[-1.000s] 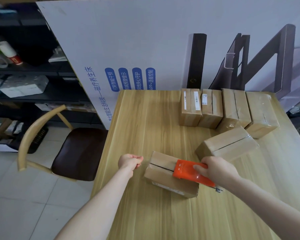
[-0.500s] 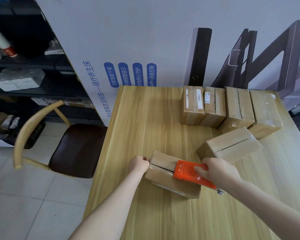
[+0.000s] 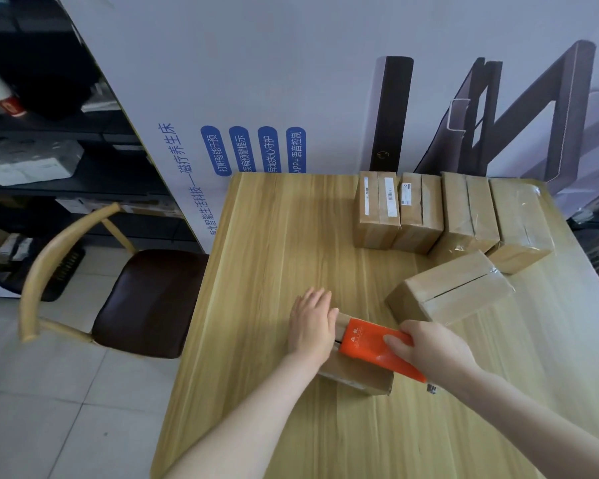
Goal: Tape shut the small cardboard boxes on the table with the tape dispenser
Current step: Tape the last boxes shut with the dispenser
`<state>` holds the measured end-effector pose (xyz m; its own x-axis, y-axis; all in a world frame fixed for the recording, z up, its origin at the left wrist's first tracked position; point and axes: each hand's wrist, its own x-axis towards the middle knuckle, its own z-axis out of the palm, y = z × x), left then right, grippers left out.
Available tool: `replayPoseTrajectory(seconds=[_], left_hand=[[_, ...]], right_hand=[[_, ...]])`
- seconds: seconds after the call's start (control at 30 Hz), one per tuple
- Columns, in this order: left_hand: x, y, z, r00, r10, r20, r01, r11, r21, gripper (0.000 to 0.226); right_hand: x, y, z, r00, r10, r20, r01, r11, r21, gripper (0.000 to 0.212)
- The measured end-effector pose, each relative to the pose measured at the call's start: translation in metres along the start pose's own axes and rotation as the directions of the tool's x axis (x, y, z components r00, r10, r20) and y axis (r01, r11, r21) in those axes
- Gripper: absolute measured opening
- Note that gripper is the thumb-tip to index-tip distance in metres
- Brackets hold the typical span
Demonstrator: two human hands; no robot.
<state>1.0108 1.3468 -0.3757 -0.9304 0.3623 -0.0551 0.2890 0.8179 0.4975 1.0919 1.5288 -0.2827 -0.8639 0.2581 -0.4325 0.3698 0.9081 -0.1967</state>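
A small cardboard box (image 3: pixel 357 376) lies near the front of the wooden table (image 3: pixel 284 243). My left hand (image 3: pixel 310 321) lies flat on the box's left end with fingers straight. My right hand (image 3: pixel 429 350) grips an orange tape dispenser (image 3: pixel 367 344), which rests on top of this box along its seam. Another cardboard box (image 3: pixel 450 290) with a visible seam sits tilted just behind and to the right. Several more boxes (image 3: pixel 453 212) stand in a row at the table's far right.
A large printed white panel (image 3: pixel 291 81) stands right behind the table. A wooden chair with a dark seat (image 3: pixel 146 299) is at the table's left side. Dark shelves (image 3: pixel 32 133) with packages fill the far left. Tiled floor lies below.
My left hand went from a loose fist beside the box to lying flat on its left end. The dispenser slid left along the box top.
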Motion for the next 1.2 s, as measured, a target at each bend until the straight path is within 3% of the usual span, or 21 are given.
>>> replayPoseTrajectory(seconds=[0.1,0.3,0.5,1.2], left_hand=[[-0.002,-0.004,0.012,0.999,0.04,0.027,-0.043,0.987,0.155,0.084],[0.001,-0.003,0.014,0.993,0.088,0.078,-0.106,0.957,0.271,0.072],[0.003,-0.002,0.016,0.996,0.058,0.063,-0.074,0.95,0.303,0.066],[0.003,-0.005,0.022,0.992,0.115,-0.043,-0.09,0.92,0.381,0.046]], right_hand=[[-0.004,0.007,0.005,1.0,-0.003,-0.005,0.003,1.0,0.028,0.034],[-0.002,0.025,0.011,0.999,-0.046,0.025,0.043,0.993,0.106,0.034],[-0.008,0.045,0.022,0.997,-0.08,0.012,0.076,0.978,0.194,0.036],[-0.047,0.139,0.019,0.995,-0.042,0.087,0.013,0.95,0.311,0.028]])
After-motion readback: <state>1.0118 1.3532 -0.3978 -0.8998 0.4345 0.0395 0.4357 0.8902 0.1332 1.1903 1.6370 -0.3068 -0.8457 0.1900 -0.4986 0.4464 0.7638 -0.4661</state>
